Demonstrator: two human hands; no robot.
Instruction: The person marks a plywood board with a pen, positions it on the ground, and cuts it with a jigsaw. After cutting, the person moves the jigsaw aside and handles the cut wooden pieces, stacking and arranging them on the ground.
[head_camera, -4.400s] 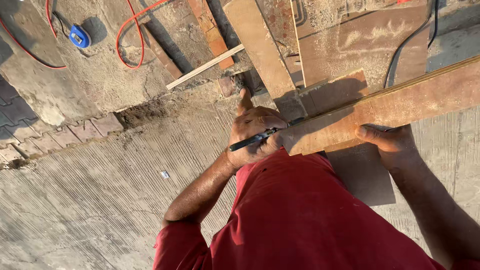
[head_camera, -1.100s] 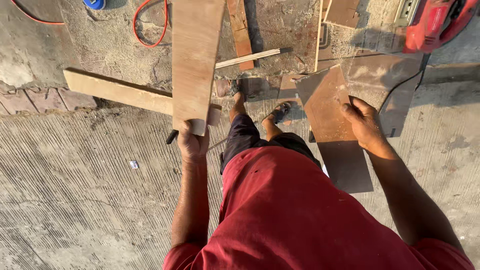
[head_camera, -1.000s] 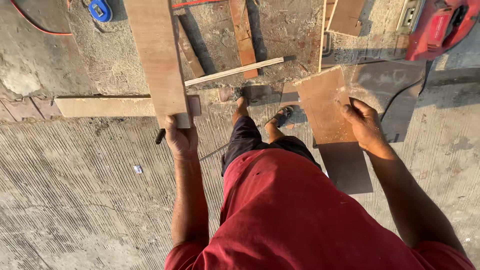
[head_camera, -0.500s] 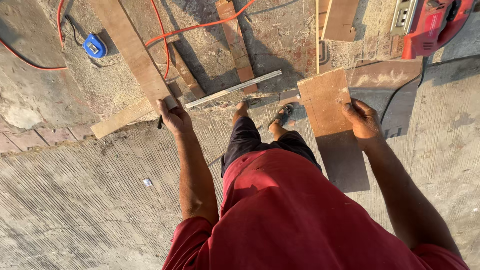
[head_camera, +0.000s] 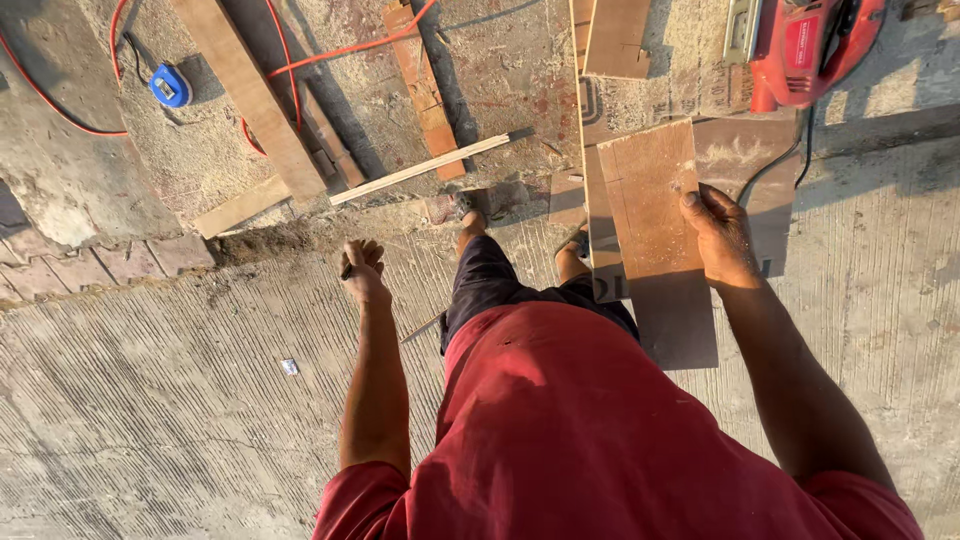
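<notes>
the right hand (head_camera: 722, 235) grips the edge of a flat brown board piece (head_camera: 655, 215), held level above the ribbed concrete floor (head_camera: 150, 400), probably to carry it. the left hand (head_camera: 362, 272) is curled around a dark pencil (head_camera: 347, 270). beyond, a long plank (head_camera: 250, 95), thin strip (head_camera: 420, 168), red saw (head_camera: 810, 45), orange cord (head_camera: 330, 50) and blue tape measure (head_camera: 170, 86) clutter the floor's far edge.

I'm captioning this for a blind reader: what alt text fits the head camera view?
Seen from above, a person in a red shirt holds a flat brown board by its edge in the right hand, while the left hand is closed around a dark pencil. Planks, a red power saw, an orange cable and a blue tape measure lie on the concrete ahead.
</notes>
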